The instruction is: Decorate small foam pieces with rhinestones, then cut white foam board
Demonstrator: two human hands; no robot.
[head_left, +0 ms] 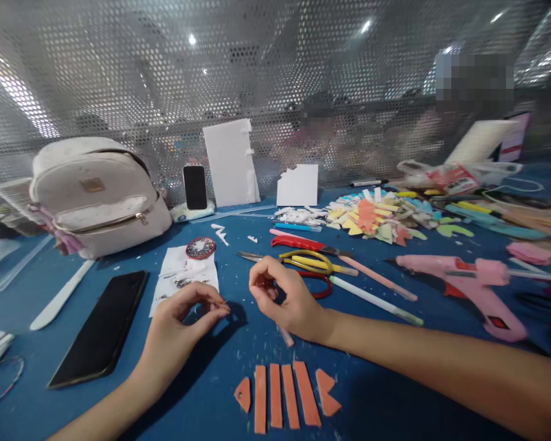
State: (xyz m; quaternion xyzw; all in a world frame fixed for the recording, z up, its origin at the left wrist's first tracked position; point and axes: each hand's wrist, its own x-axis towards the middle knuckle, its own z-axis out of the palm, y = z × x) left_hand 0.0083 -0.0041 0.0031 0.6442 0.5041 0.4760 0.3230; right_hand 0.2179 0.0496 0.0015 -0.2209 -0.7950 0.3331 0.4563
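My left hand (183, 324) hovers beside a white paper sheet (168, 275) with small dark bits on it, thumb and fingertips pinched together. Whatever lies in that pinch is too small to name. Across from it, my right hand (291, 300) is curled with thumb and forefinger closed, partly covering the scissors (307, 257); its contents, if any, cannot be made out. On the near part of the table lie orange foam pieces (276, 395) in a fish-like row: a pointed head piece (243, 394), several strips and a notched tail piece (327, 392). A round red-rimmed container (201, 248) sits on the sheet.
A black phone (101, 331) and white backpack (96, 196) stand left. Right are a pink glue gun (468, 282), a red-handled cutter (298, 241), pens (376, 300) and a heap of foam scraps (376, 214). White boards (232, 162) lean against a perforated metal screen (257, 73).
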